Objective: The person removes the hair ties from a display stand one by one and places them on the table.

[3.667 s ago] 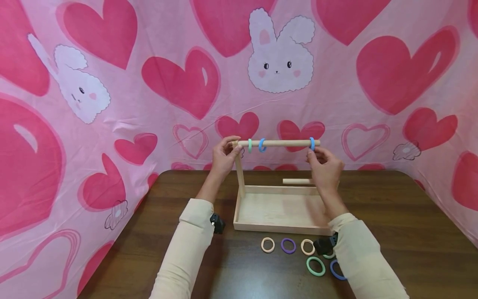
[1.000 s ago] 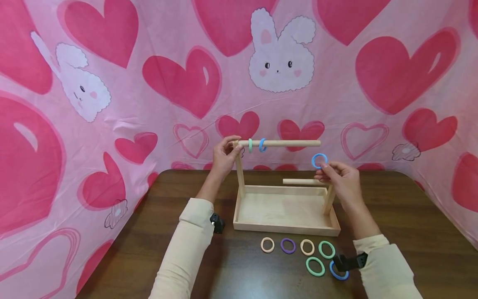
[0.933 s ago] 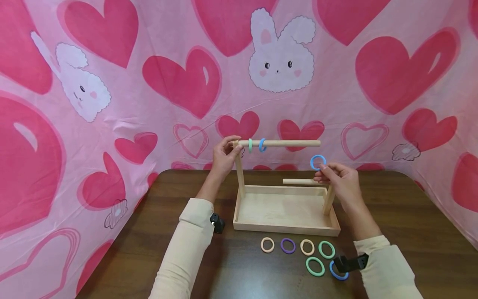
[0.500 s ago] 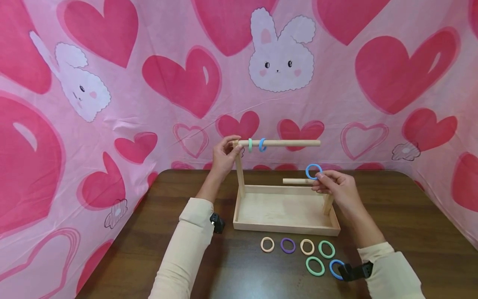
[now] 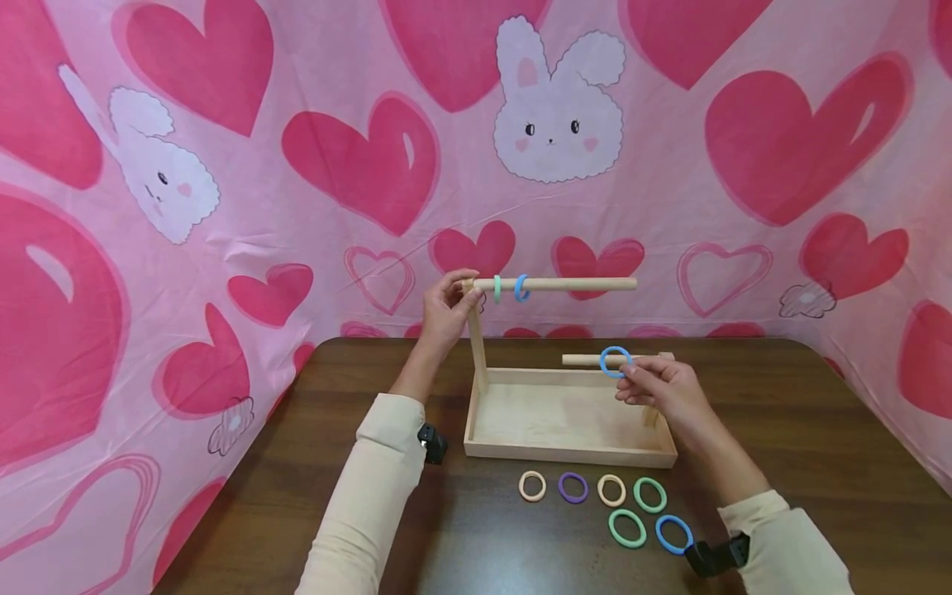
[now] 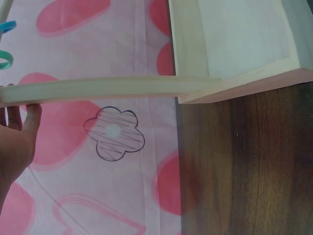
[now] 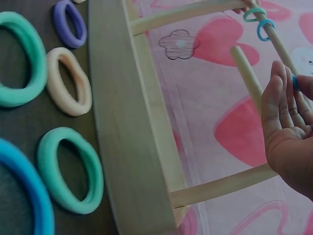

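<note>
In the head view my left hand grips the top of the tall left post of a wooden stand, at the joint with the upper rod. A green ring and a blue ring hang on that rod. My right hand pinches another blue ring between thumb and fingers, at the height of the shorter lower rod. The right wrist view shows this ring hidden mostly by fingers, and the lower rod's free end apart from it.
The stand's tray sits on a brown table. In front of it lie two beige rings, a purple ring, two green rings and a blue ring. A pink patterned cloth hangs behind.
The right hand has taken the blue ring off the upper rod's right end, then brought it down and leftward to the lower rod's level. My left hand keeps its place.
</note>
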The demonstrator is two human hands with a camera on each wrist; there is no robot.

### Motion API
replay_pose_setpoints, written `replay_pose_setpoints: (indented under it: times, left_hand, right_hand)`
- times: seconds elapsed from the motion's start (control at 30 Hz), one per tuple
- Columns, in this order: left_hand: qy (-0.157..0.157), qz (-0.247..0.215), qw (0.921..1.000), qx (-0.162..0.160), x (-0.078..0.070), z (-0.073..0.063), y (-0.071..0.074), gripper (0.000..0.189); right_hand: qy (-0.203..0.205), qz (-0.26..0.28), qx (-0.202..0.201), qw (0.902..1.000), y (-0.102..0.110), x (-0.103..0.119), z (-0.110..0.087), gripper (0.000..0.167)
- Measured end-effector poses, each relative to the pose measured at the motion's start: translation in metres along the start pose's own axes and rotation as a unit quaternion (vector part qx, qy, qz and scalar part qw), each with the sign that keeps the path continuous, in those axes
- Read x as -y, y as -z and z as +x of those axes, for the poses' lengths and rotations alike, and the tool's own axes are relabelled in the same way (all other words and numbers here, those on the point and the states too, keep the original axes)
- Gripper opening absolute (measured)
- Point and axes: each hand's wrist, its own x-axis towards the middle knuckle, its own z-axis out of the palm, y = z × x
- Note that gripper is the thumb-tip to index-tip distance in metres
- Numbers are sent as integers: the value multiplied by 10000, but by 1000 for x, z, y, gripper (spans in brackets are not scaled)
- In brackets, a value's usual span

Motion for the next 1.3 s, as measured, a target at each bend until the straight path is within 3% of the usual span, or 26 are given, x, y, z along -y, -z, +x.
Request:
replay_pose_setpoints:
  times: [0.27,0.67,0.9,1.03,1.3]
  left_hand:
    - [-14,85,10000,-11,-1,0,0,27]
    - [-63,-163,9998,35,-1,-1,0,26]
    - [-44,-187,9998,61,0,0,1,26]
    - [-31,-152,9999,25,0,0,1,26]
    - [5,-75,10000,12,-2,-1,0,26]
  right_hand:
    - [-538,-376,736,9951,2,-11,-6,23]
    - [-1160,-618,1950,9720,1,-38,-18,17]
    - [-1541,-730,2838,9436,-2,-48,-27,38]
    - [-1705,-691,3369,9234,-4,-51,-31,40]
    - [-2204,-777,3850,8928,-14,-58,-39,41]
